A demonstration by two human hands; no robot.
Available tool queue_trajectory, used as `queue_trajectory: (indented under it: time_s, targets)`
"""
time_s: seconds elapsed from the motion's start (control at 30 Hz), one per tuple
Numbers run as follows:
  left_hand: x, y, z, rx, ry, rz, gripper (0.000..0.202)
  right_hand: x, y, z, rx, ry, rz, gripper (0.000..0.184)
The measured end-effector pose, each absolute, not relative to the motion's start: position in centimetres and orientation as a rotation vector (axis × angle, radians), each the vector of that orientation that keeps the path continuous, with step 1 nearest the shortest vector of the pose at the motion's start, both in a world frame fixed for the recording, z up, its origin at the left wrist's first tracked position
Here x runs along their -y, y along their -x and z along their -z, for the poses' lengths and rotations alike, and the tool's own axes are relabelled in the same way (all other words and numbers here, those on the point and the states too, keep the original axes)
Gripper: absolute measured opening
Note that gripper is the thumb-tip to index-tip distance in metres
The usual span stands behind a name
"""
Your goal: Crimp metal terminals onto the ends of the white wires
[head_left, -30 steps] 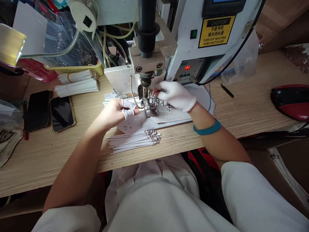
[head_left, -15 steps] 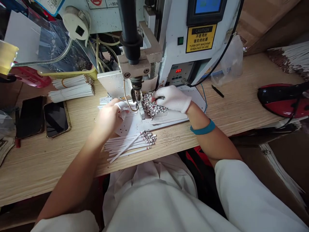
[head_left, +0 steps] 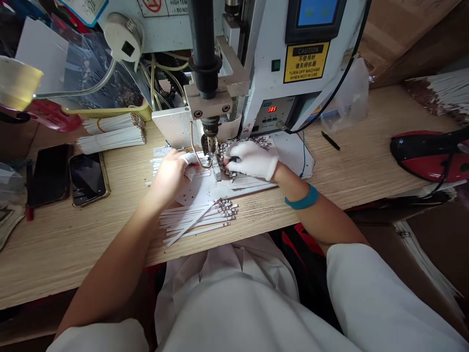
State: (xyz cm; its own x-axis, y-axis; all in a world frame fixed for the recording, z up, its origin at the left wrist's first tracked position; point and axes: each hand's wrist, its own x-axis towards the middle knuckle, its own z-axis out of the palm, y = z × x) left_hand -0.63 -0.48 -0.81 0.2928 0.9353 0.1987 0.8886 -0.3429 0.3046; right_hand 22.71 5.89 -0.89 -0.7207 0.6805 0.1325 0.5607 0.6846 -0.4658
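My left hand [head_left: 171, 175], with white covers on some fingers, is closed just left of the metal fixture block [head_left: 217, 172]. Thin white strips [head_left: 157, 165] lie under and beside it; its fingertips seem to pinch one, partly hidden. In a white glove, my right hand [head_left: 252, 160] reaches in from the other side, thumb and fingers drawn together close to the block. What they hold is too small to make out. Beneath this hand is a pile of small silvery pieces [head_left: 264, 142], largely covered. The soldering iron tip [head_left: 211, 144] points down over the block between both hands.
Finished-looking strips with small metal ends [head_left: 198, 219] lie at the table's front edge. Bundled white strips [head_left: 112, 139] and two phones [head_left: 88, 180] are at left. The machine [head_left: 271, 93] stands behind; a black pen [head_left: 330, 140] and a red-black object [head_left: 428, 155] lie right.
My right hand has moved left and slightly down, from the pile of small pieces to beside the block. My left hand stays nearly in place. The red display has changed digits.
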Motion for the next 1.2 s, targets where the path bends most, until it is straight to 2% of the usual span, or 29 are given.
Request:
queue_trajectory:
  time_s: [0.3, 0.57, 0.8, 0.97, 1.2]
  targets:
    - [1.0, 0.4, -0.6, -1.703, -2.390, -0.530, 0.025, -6.0, -23.8, 0.3, 2.613, 1.035, -0.631, 0.016]
    - [1.1, 0.8, -0.4, -1.595, -2.246, -0.555, 0.020, -5.7, -22.8, 0.6, 2.766, 1.106, -0.381, 0.018]
    - [1.1, 0.5, -0.4, -1.591, -2.082, -0.605, 0.022, -6.3, -24.1, 0.2, 2.671, 1.086, -0.541, 0.017]
    - [1.3, 0.3, -0.8, -1.573, -2.043, -0.572, 0.025, -6.8, -23.7, 1.2, 2.532, 1.083, -0.532, 0.018]
    - [2.8, 0.5, -2.3, -1.271, -2.004, -0.138, 0.019, -6.5, -23.0, 1.2, 2.518, 1.155, -0.617, 0.013]
